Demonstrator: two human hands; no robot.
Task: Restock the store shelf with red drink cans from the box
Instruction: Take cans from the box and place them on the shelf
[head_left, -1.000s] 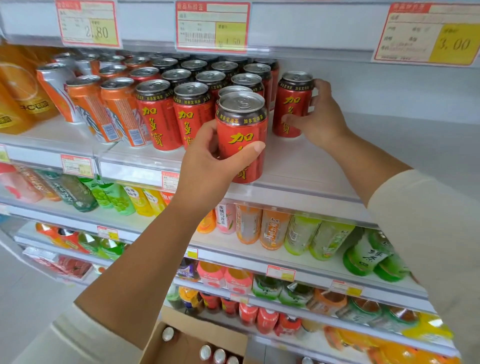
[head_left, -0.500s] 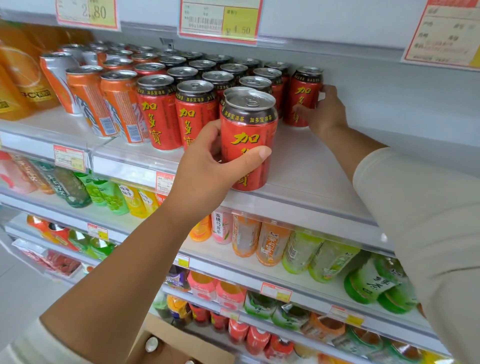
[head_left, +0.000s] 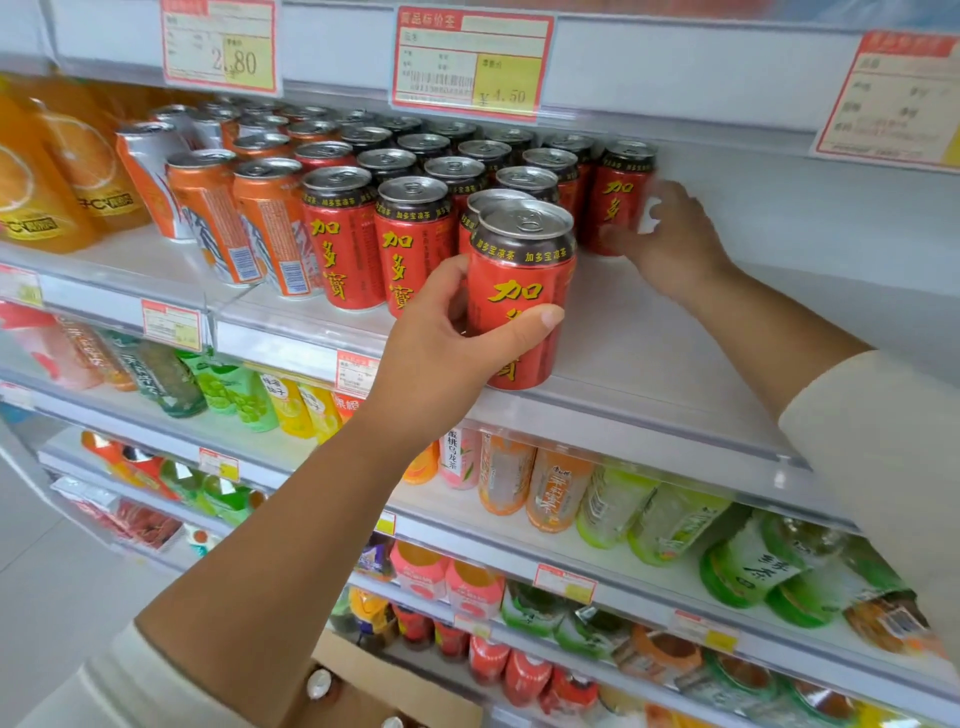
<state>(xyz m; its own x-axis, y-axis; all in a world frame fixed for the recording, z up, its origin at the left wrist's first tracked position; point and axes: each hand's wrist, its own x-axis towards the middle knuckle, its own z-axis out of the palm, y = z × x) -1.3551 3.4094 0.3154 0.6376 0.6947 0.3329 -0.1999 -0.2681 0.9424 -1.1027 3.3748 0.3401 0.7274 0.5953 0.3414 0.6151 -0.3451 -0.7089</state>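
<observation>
The fingers (head_left: 450, 280) of the left hand (head_left: 447, 348) curl round a red can (head_left: 522, 291), with the thumb laid across its front label. The can stands upright and its base is at the front lip of the shelf (head_left: 649, 343). Just behind these fingers stand the rows of red cans (head_left: 415, 218), filling the shelf to the back. Farther to their left are orange cans (head_left: 270, 234).

Beyond and to the right, the fingers (head_left: 675, 203) of the right hand (head_left: 675, 239) wrap the right side of the end can (head_left: 621, 202), the last one in a rear row. They are blurred, so the grip is hard to read closely. To the right of that hand the shelf is bare.

Above both hands hang price tags (head_left: 470, 62). Below them, lower shelves carry bottled drinks (head_left: 561, 493). Under the left forearm sits the cardboard box (head_left: 384, 686), with can tops showing in it.
</observation>
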